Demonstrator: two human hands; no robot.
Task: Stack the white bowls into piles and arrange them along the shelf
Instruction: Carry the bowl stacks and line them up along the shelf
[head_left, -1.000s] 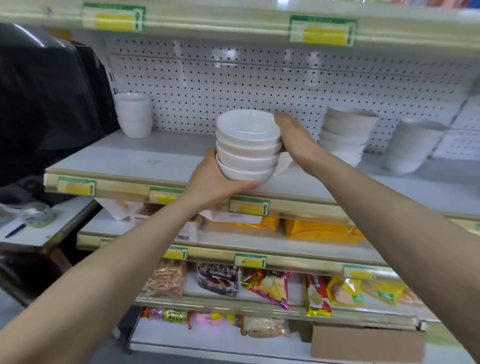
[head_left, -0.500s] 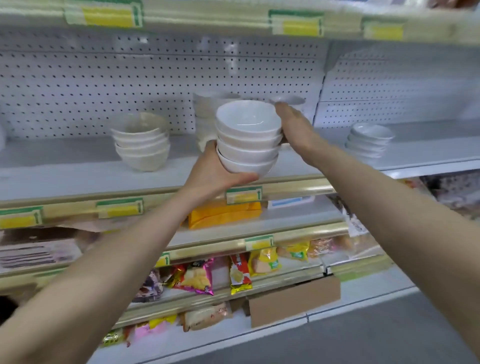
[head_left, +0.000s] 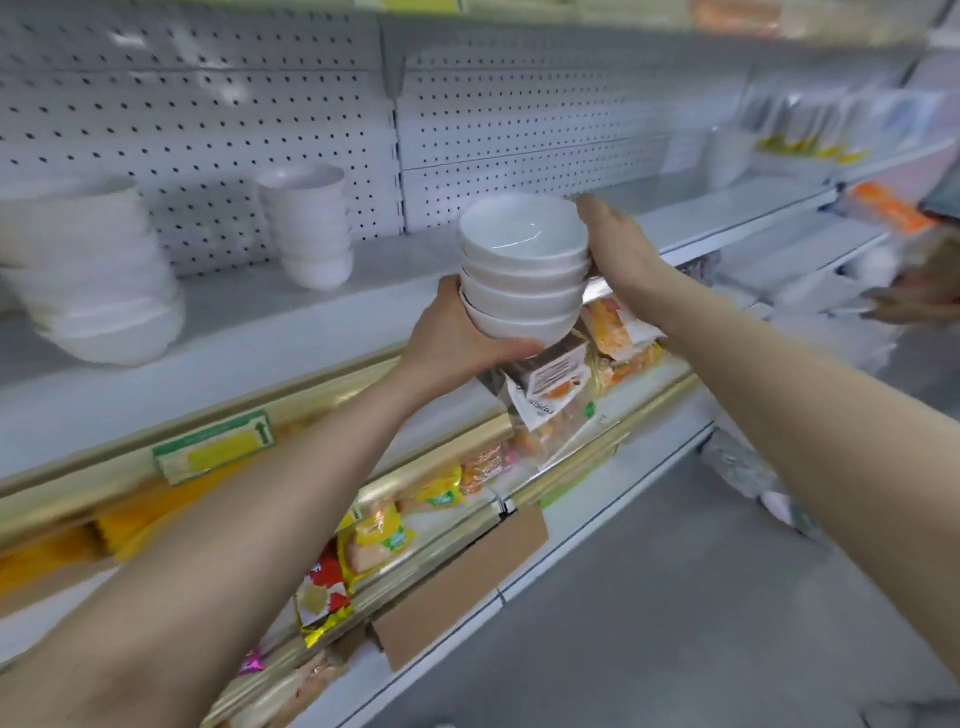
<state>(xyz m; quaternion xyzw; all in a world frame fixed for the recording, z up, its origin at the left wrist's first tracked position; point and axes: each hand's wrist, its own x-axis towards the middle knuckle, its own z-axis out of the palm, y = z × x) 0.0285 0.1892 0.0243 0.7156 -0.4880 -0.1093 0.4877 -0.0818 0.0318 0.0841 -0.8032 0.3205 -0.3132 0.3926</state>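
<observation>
Item: stack of four white bowls (head_left: 522, 270), nested, upright, carried clear of the shelf (head_left: 249, 332).
Left hand (head_left: 457, 343): cupped under the lowest bowl, bearing the weight.
Right hand (head_left: 618, 249): flat against the stack's right side, fingers at the top rim, steadying.
Left of the hands: a bowl pile by the pegboard (head_left: 311, 228) and a blurred pile (head_left: 98, 280) farther left, both on the shelf.
Beyond the right hand: bare shelf run.
Change: a second ago the stack was in front of the shelf span left of these piles; now it has passed them rightward, grip unchanged.
Meaning: judged mid-carry toward the open run, placement not yet made.
</observation>
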